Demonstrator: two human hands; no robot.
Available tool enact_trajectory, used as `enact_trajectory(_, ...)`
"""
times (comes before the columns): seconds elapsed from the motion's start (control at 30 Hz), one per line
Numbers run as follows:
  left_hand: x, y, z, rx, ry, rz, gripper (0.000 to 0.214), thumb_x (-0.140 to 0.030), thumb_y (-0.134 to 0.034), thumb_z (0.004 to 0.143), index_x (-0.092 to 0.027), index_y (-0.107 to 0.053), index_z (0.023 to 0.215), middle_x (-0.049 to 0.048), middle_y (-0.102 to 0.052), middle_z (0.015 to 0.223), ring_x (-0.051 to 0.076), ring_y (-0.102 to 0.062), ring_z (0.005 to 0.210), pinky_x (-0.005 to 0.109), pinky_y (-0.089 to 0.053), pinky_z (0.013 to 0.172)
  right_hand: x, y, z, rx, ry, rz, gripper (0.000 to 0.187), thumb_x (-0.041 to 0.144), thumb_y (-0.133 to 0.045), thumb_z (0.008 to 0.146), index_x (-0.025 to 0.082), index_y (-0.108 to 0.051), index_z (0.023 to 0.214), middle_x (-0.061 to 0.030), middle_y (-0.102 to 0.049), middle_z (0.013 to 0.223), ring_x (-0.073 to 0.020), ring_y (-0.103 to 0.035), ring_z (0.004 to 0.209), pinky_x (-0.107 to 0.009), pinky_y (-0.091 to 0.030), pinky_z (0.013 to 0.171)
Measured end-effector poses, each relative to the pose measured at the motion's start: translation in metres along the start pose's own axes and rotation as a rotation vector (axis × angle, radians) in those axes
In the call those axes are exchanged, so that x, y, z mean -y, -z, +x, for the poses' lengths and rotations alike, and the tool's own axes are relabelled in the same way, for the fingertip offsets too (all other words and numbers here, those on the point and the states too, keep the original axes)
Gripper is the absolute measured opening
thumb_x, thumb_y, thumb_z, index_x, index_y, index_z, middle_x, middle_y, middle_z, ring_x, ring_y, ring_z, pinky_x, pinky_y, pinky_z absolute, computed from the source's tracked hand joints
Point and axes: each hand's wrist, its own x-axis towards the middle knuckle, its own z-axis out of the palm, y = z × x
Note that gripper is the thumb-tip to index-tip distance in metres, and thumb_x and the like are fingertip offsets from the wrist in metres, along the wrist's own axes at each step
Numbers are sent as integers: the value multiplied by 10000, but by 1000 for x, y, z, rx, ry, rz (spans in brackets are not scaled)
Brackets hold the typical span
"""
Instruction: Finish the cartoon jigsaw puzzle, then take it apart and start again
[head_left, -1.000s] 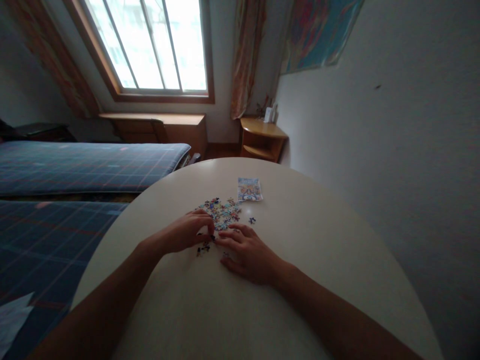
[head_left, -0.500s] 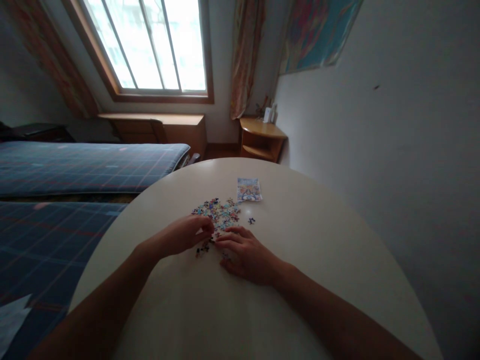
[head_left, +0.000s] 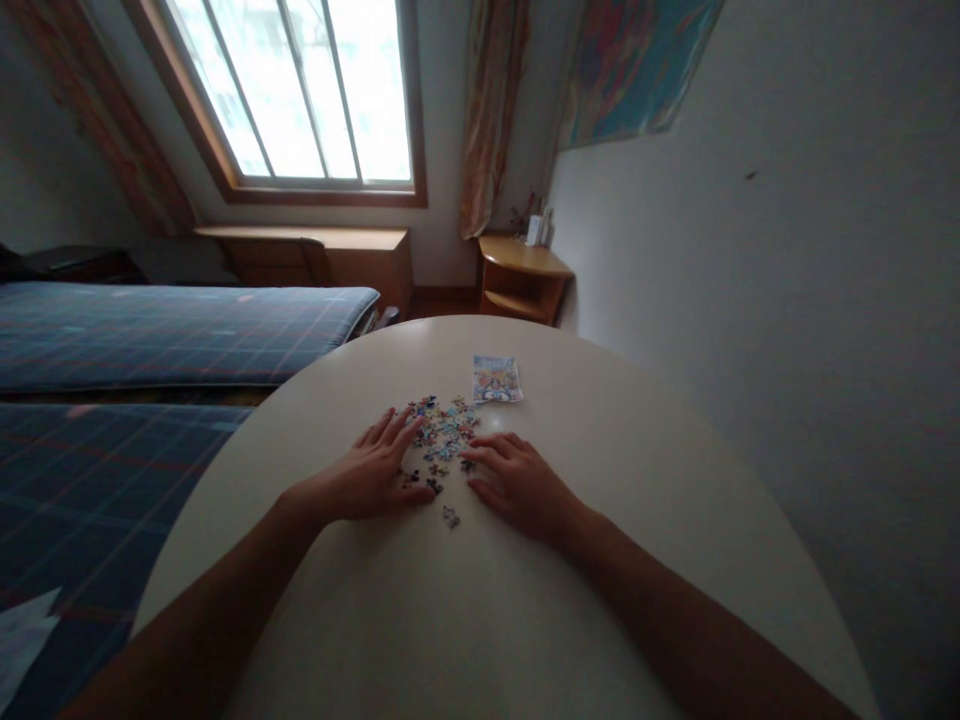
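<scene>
From the near edge of the round, pale surface (head_left: 457,620), my forearms reach toward its middle: left hand (head_left: 367,477) palm down, fingers fanned; right hand (head_left: 531,492) low, fingers slightly bent. Between and beyond them spreads the heap of puzzle pieces (head_left: 448,432), my left fingers over its left side. A printed sheet (head_left: 496,380) lies past it, nearer the far edge. A loose grey piece (head_left: 451,517) lies on the heap's near-edge side. My left grip is wide apart, thumb at a small dark cluster (head_left: 434,486); my right fingertips meet a dark piece (head_left: 466,466), whether pinched I cannot tell.
</scene>
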Motion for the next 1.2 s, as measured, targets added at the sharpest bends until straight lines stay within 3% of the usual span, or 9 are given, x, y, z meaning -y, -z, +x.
enact_trajectory(0.13,20,-3,2,91,50,-23,1094,-801,-521,773,-135,-170,1566,178,-99,1635,404,14,1493,545,-209,1180,-11,7,-2,24,21,-15,295,268,-584,933,201,-646,1213,-115,-649,1233,-235,-554,1169,-442,-466,1020)
enact_trajectory(0.27,25,1,1,31,133,-3,1102,-802,-533,764,-130,-183,1565,219,-169,1612,424,-58,1486,557,-227,1166,-19,13,-6,31,7,-19,253,262,-570,937,221,-679,1161,-107,-650,1209,-223,-568,1145,-417,-504,984)
enact_trajectory(0.4,-5,5,-3,-53,119,15,1104,-834,-470,776,-176,-92,1579,196,-83,1633,449,2,1478,589,-207,1157,-24,18,-8,60,-20,-41,339,296,-591,925,210,-638,1250,-132,-610,1284,-256,-528,1215,-464,-487,1014)
enact_trajectory(0.53,-31,3,-5,63,21,-7,1164,-865,-458,747,-145,-77,1578,177,-57,1639,423,-10,1488,548,-163,1189,-26,16,-8,35,-19,-37,368,278,-594,921,192,-611,1279,-127,-604,1290,-251,-511,1229,-455,-472,1039)
enact_trajectory(0.6,-27,1,-5,92,50,-9,1150,-855,-444,765,-114,-99,1574,188,-80,1634,409,-14,1492,533,-170,1191,-25,13,-7,12,21,-33,344,262,-593,923,196,-621,1259,-120,-608,1277,-241,-509,1224,-444,-465,1044)
enact_trajectory(0.77,12,-1,-1,77,135,0,1111,-803,-487,789,-94,-131,1567,223,-139,1616,417,-51,1488,548,-225,1168,-22,7,-3,-8,127,-20,231,193,-577,923,237,-690,1120,-100,-630,1218,-221,-537,1166,-440,-453,1038)
enact_trajectory(0.9,18,4,3,-21,85,13,929,-665,-533,862,-127,-214,1549,194,-223,1607,384,-133,1491,511,-255,1171,-21,6,-1,-5,139,21,229,173,-588,910,252,-695,1096,-83,-640,1200,-211,-551,1141,-426,-454,1026)
enact_trajectory(1.07,-14,5,11,-182,-94,0,461,-439,-531,957,-233,-501,1369,97,-540,1414,287,-497,1290,459,-394,1087,-22,6,-1,-36,86,21,273,212,-602,907,223,-666,1173,-87,-657,1190,-224,-542,1155,-436,-430,1044)
enact_trajectory(1.2,-32,-3,16,-205,-121,16,264,-337,-579,942,-250,-631,1186,72,-644,1209,273,-579,1129,452,-461,1001,-23,5,0,-44,15,30,242,212,-604,900,204,-675,1131,-83,-675,1151,-227,-553,1125,-431,-441,1029)
